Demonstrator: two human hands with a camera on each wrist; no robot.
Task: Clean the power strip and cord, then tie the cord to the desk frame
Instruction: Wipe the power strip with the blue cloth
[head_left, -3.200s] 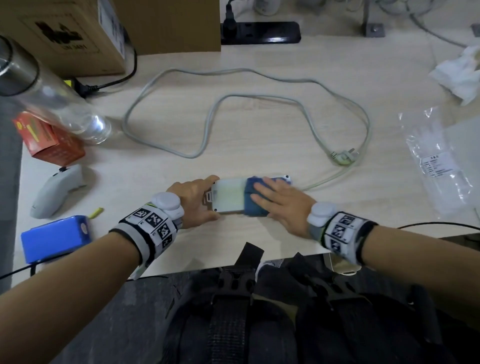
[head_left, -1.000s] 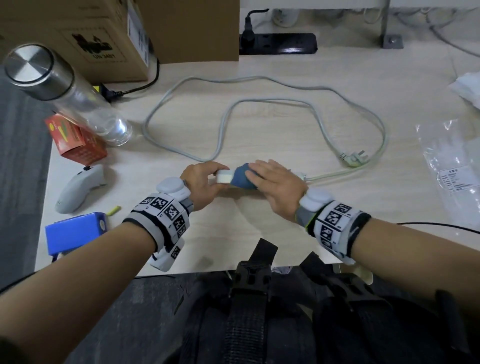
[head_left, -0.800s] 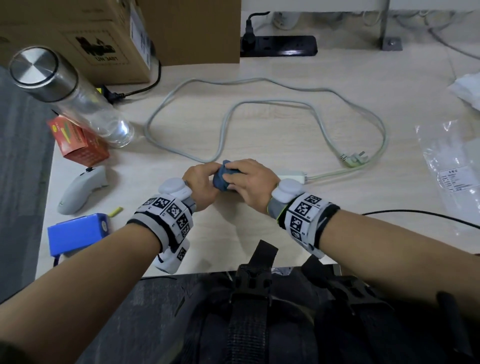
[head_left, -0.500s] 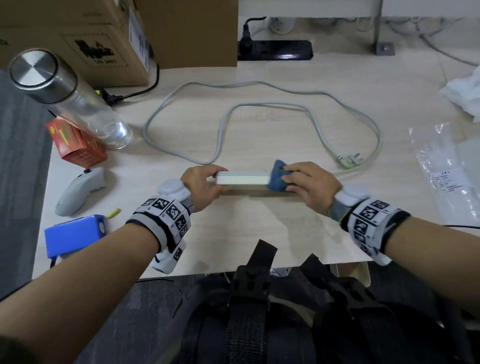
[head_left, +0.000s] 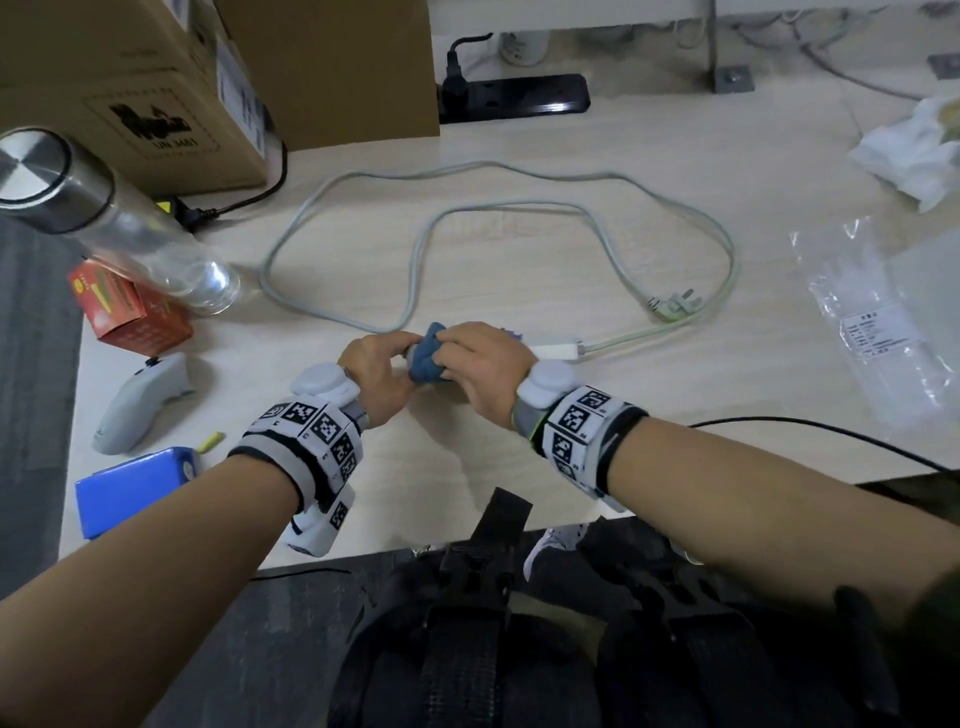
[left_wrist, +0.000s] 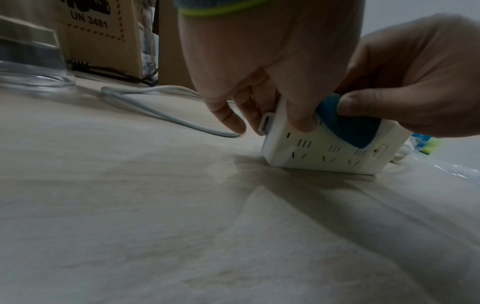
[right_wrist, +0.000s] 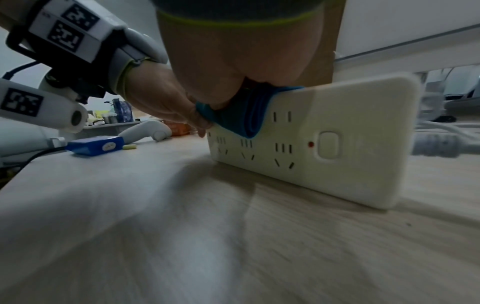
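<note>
The white power strip (right_wrist: 324, 144) stands on its long edge on the desk, socket face toward me, mostly hidden under my hands in the head view. My left hand (head_left: 382, 371) grips its left end (left_wrist: 280, 131). My right hand (head_left: 480, 366) pinches a blue cloth (head_left: 428, 353) against the strip's top edge near that left end; the cloth (left_wrist: 348, 125) drapes over the sockets (right_wrist: 233, 119). The grey cord (head_left: 519, 208) loops across the desk behind, with its plug (head_left: 672, 306) lying at the right.
A cardboard box (head_left: 156, 88) and a black power strip (head_left: 514, 96) lie at the back. A clear bottle (head_left: 114, 223), red box (head_left: 130, 312), grey controller (head_left: 140, 400) and blue battery (head_left: 132, 488) sit left. A plastic bag (head_left: 878, 322) and crumpled tissue (head_left: 914, 150) sit right.
My right hand slid the cloth from the strip's right part back left along the top edge, up against my left hand. The left hand kept its hold on the strip's left end.
</note>
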